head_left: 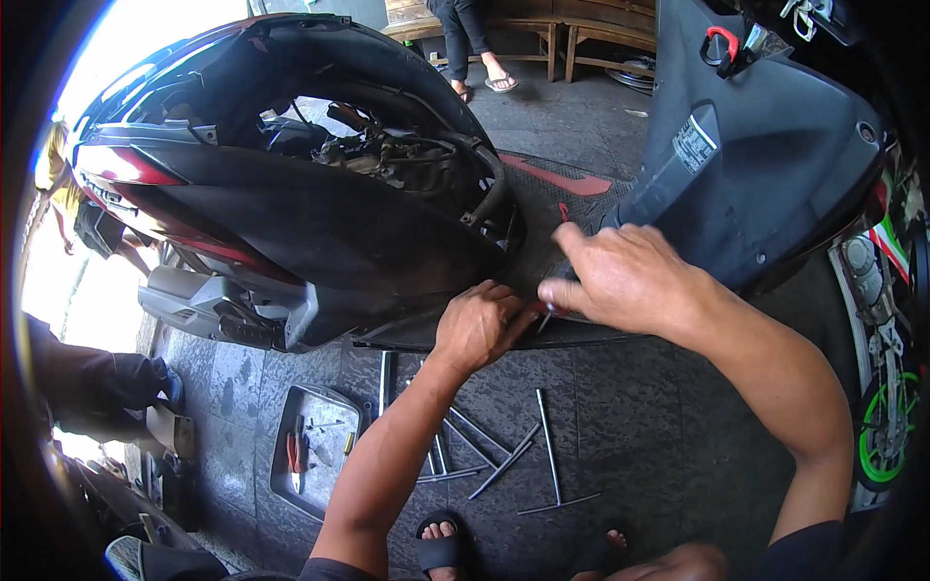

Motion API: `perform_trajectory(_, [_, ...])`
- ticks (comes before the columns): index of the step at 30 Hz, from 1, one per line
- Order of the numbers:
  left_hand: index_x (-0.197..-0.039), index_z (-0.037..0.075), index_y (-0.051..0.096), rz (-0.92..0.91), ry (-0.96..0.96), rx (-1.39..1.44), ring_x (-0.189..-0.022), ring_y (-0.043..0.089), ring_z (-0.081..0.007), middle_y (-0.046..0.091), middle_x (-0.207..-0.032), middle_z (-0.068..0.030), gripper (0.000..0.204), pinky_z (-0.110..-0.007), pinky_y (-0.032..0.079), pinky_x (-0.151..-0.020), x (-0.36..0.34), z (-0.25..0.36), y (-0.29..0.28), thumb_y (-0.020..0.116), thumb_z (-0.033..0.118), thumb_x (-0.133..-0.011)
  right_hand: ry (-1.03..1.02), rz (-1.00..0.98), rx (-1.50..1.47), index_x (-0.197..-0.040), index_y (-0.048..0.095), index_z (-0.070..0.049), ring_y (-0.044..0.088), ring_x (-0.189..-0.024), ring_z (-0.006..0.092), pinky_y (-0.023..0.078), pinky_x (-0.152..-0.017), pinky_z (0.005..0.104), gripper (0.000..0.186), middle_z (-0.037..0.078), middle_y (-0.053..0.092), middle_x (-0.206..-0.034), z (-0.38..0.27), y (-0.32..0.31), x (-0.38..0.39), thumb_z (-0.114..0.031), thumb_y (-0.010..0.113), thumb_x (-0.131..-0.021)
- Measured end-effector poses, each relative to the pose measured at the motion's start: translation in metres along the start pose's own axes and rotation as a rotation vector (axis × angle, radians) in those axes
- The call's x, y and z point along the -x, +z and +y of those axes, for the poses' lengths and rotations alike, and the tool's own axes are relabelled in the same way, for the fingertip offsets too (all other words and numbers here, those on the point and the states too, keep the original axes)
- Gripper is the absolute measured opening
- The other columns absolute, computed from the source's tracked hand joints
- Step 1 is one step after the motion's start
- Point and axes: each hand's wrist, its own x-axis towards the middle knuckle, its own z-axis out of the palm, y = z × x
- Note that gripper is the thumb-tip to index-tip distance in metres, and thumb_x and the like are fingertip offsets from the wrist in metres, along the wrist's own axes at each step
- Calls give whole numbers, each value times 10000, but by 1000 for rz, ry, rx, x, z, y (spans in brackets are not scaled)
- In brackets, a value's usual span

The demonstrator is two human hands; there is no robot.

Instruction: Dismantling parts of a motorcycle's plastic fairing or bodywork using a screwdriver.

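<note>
A dark scooter with its seat area uncovered stands across the view, and both my hands are over the lower edge of its body point(320, 232), beside the footboard. My left hand point(477, 324) is closed, its fingertips pinched low against the panel edge; what they hold is mostly hidden. A short thin metal shaft point(545, 318) slants between the two hands. Just right of it, my right hand point(635, 281) hovers, slightly blurred, with thumb and index finger apart and the other fingers curled. A small red piece point(564, 209) shows on the footboard point(542, 189) beyond it.
Several T-handle wrenches point(547, 450) lie on the dark tiled floor. Left of them, a grey tray point(281, 436) holds red-handled pliers point(294, 460) and small parts. The front leg shield point(765, 174) rises at right. People stand at the left, and someone's legs point(465, 44) show by a wooden bench.
</note>
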Motion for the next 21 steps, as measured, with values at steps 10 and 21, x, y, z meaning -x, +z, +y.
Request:
perform_trajectory(10, [-852,67,733,-21,-35,-17,-826,626,-243,694,-853,-65,187,-372,529,-746,2,-2,1,697,248,-824,-145,51,-67,-1022,550,-14,633,-956,334,484,-824,464,267,213,614,-951,-4,1,1,-224,637,-881])
perform_trajectory(21, [-827,62,728,-9,-28,-9,-826,620,-244,693,-858,-66,189,-374,526,-745,1,0,0,698,249,-824,22,-24,18,-1079,562,-18,643,-963,364,491,-804,488,334,236,626,-1037,-6,-1,-1,-314,572,-925])
